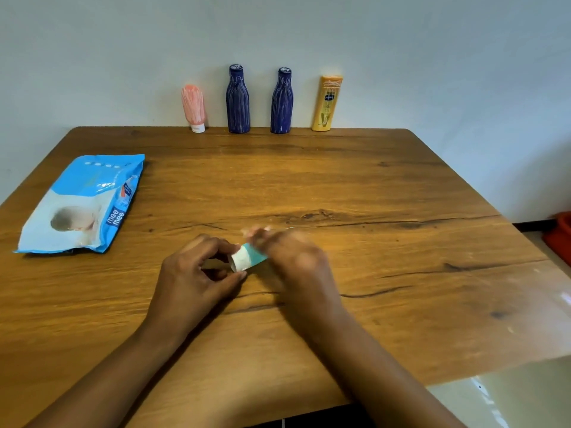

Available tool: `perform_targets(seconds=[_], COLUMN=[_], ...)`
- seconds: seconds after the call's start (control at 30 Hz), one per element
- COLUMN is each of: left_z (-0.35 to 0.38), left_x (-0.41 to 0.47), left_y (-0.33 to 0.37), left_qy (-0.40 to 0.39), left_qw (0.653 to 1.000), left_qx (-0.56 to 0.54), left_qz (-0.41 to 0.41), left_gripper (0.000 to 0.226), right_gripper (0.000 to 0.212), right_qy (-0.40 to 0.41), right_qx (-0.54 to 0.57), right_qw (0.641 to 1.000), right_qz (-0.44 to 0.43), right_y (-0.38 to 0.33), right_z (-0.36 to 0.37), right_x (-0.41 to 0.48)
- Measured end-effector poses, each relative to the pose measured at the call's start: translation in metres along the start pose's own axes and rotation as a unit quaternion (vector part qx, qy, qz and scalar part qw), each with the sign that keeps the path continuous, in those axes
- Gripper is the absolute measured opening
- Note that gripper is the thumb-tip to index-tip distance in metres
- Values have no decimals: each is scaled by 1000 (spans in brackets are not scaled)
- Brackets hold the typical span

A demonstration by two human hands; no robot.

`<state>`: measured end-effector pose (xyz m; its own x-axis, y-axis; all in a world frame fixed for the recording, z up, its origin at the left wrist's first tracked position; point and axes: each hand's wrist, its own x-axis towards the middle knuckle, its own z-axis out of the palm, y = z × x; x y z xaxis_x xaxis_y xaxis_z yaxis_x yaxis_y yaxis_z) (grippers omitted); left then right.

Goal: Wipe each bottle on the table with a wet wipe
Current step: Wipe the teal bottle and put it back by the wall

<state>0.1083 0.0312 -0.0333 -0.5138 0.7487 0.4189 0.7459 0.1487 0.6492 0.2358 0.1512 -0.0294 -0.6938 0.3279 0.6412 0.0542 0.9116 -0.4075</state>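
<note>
A small teal bottle with a white cap point(247, 257) lies on its side at the middle of the wooden table point(401, 186). My left hand point(197, 273) pinches its white cap end between thumb and fingers. My right hand point(296, 257), blurred, covers the teal body; whether a wipe is under it is hidden. Along the far edge by the wall stand a pink tube point(193, 108), two dark blue bottles point(238, 100) point(281, 101) and a yellow lotion bottle point(327, 103), all streaked with white marks.
A blue and white pack of wet wipes point(83, 205) lies flat at the table's left side. A red object point(560, 236) sits on the floor past the right edge. The table's near right corner ends over pale floor.
</note>
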Motion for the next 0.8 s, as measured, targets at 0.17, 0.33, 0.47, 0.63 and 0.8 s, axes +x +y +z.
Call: perform_targets(seconds=[0.17,0.33,0.47,0.63,0.8], left_z=[1,0,0,1,0], left_x=[0,1,1,11,16], left_y=[1,3,2,4,3], left_qy=[0,7,19,24,8], left_qw=[1000,999,990,949,929], left_qx=[-7,-18,-80,-203,-236], left_qz=[-29,-37,-118,-240,-284], left_gripper=[36,37,33,15,14], right_gripper=[39,40,26,28,29], right_qy=[-48,-18,12,100,-6], right_qx=[-18,-71,-58,53,44], right_qw=[999,994,982,978,999], right_qz=[0,76,179,176,14], right_y=[11,39,63,37,25], right_z=[18,8,-9,-22,6], right_x=[-5,5,9,4,9])
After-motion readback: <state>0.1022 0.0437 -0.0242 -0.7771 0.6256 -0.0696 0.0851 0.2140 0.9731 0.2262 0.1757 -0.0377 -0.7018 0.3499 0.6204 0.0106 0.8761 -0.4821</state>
